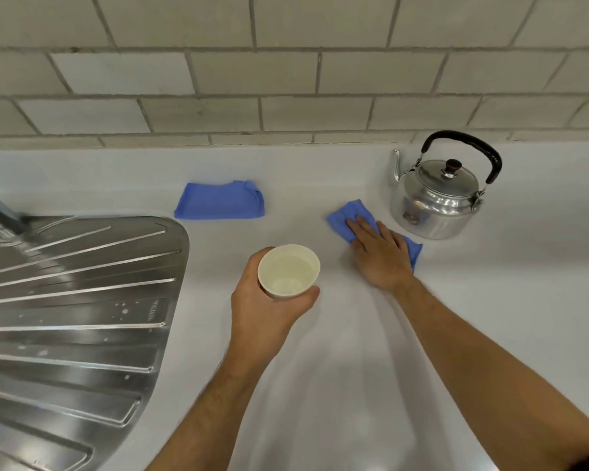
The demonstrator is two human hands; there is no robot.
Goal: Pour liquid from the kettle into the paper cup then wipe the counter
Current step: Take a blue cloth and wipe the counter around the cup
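Note:
My left hand (262, 300) is wrapped around a cream paper cup (289, 270) that holds clear liquid, at the middle of the white counter (337, 351). My right hand (380, 256) lies flat, fingers spread, pressing a small blue cloth (349, 215) onto the counter. The cloth sticks out beyond my fingertips and past my wrist side. A shiny steel kettle (437, 198) with a black handle and a lid knob stands upright just right of that cloth, spout pointing left, with no hand on it.
A second, folded blue cloth (220, 200) lies near the back of the counter, left of centre. A ribbed steel drainboard (72, 300) fills the left side. A tiled wall (286, 79) runs along the back.

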